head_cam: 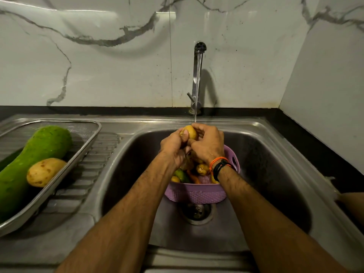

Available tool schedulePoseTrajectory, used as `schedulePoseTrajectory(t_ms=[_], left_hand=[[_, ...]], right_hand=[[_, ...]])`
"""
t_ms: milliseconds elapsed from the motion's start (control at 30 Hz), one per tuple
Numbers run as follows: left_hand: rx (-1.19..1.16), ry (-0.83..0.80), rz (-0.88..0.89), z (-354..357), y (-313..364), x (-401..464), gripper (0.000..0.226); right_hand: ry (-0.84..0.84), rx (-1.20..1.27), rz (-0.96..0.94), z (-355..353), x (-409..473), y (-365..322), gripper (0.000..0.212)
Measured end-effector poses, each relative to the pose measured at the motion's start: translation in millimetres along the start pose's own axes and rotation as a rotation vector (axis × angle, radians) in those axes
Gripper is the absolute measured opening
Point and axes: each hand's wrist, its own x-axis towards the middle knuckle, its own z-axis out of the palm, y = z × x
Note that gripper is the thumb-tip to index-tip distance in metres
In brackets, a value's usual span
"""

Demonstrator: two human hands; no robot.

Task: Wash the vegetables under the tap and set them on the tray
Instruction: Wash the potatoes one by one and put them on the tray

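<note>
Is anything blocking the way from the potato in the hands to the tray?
Nothing visible. The wet yellow potato sits in both hands, and the ribbed steel drainboard leading left to the metal mesh tray is bare.

A yellow potato (190, 132) sits clasped between both hands right under the stream from the tap (197, 75), at about 12 o'clock over the sink bowl. Below it, a purple basket (197, 193) stands in the bowl above the drain, holding more vegetables: small potatoes, something green, something orange. At 9 o'clock, on the draining board, a steel mesh tray (86, 142) carries a long green gourd (29, 162) lying slantwise, with a pale, spotted potato (44, 172) touching its right side.
</note>
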Motion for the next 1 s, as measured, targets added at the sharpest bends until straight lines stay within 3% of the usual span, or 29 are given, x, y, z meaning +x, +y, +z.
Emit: schedulePoseTrajectory(t_ms=[100,267,433,600,767,900,1000], left_hand=[[0.027,-0.021,-0.002,-2,-1,-1,0.029],[-0.034,0.047,0.007,3,-2,2,0.031],[0.017,-0.015,-0.009,-1,0,-1,0.031],[-0.031,0.044,0.023,3,-1,-1,0.03],[0.099,-0.024,0.048,2,-1,-4,0.028],[0.097,-0.06,0.032,-1,-1,-1,0.028],[0.019,-0.081,-0.035,-3,1,1,0.029]], right_hand=[[-0.095,-0.061,0.014,0,0,1,0.07],[0.018,0.042,-0.038,-2,-3,2,0.047],[-0.139,-0.05,-0.018,-1,2,1,0.073],[0.037,0.062,-0.039,0,-2,2,0.048],[-0.089,0.03,-0.001,-6,1,4,0.052],[-0.06,0.216,0.11,-8,5,10,0.057],[-0.002,0.383,0.253,-2,11,13,0.046]])
